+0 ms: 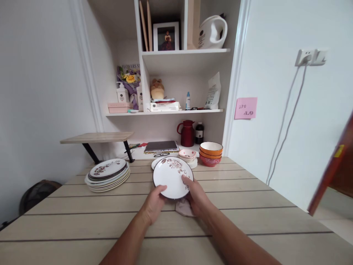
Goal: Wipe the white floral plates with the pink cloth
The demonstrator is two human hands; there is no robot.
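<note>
Both my hands hold a white plate (171,180) with a dark rim and brown flower prints, tilted up above the table. My left hand (154,202) grips its lower left edge, thumb on top and fingers hidden beneath. At the lower right edge, my right hand (196,193) has its thumb on the plate's face. A greyish-pink cloth (183,208) hangs under the plate by my right hand; whether the fingers grip it I cannot tell. To the left stands a stack of plates (109,176), the top one with a similar flower print.
Orange and red bowls (211,152) are stacked at the back right. Small pink dishes (188,154) stand behind the held plate, partly hiding a white dish (156,163). A raised wooden stand (96,137) is at the back left. A red jug (187,133) stands beneath the shelf.
</note>
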